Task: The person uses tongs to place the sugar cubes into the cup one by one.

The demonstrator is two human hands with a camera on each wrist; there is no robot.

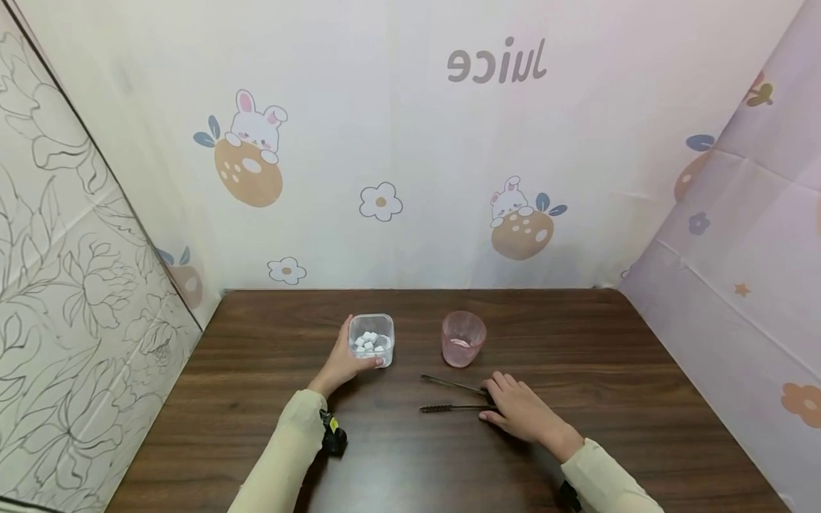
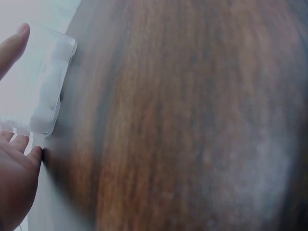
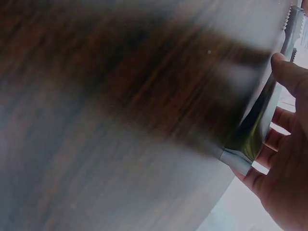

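Observation:
A clear square plastic container (image 1: 388, 331) holding several white cubes (image 1: 367, 343) stands left of centre on the table. My left hand (image 1: 341, 365) grips it from the left, thumb along the near side and fingers around the far left. In the left wrist view the container (image 2: 50, 82) sits between thumb and fingers. To the right, my right hand (image 1: 518, 411) holds metal tongs (image 1: 458, 385), their two toothed arms spread and pointing left. The right wrist view shows the thumb on one side of the tongs (image 3: 262, 115) and the fingers on the other. A pink translucent cup (image 1: 463, 338) stands beyond them.
Dark wood-grain table (image 1: 577, 328) underneath everything. A printed cloth backdrop (image 1: 333, 142) rises at the table's far edge, with more cloth along the left and right sides. The cup stands to the right of the container, with a gap between them.

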